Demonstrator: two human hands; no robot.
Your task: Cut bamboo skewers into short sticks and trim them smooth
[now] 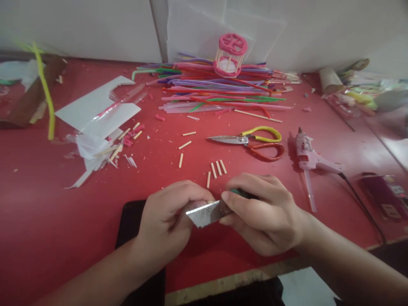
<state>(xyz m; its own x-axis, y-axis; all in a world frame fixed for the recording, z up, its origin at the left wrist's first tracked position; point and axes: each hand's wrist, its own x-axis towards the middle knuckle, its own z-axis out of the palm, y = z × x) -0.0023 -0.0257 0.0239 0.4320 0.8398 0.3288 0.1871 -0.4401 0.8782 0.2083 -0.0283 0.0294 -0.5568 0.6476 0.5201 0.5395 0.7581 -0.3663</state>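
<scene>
My right hand (pixel 264 212) is closed around a utility knife (pixel 205 213), its broad blade out and pointing left. A bit of the green handle shows between the fingers. My left hand (pixel 174 216) is closed with thumb and fingers pinched right at the blade. A small pale tip shows by the thumb, but what those fingers hold is mostly hidden. Just beyond the hands lie several short cut wooden sticks (pixel 213 170) on the red tabletop (pixel 153 165). A dark phone-like slab (pixel 130 219) lies partly under my left wrist.
Scissors (pixel 245 140) with yellow and red handles and a pink glue gun (pixel 307 153) lie to the right. Behind are colourful pipe-cleaner-like strips (pixel 219 87) and a pink round-topped cage (pixel 231 55). White card (pixel 86 106), scraps (pixel 92 148) and a yellow strip (pixel 46 93) lie left.
</scene>
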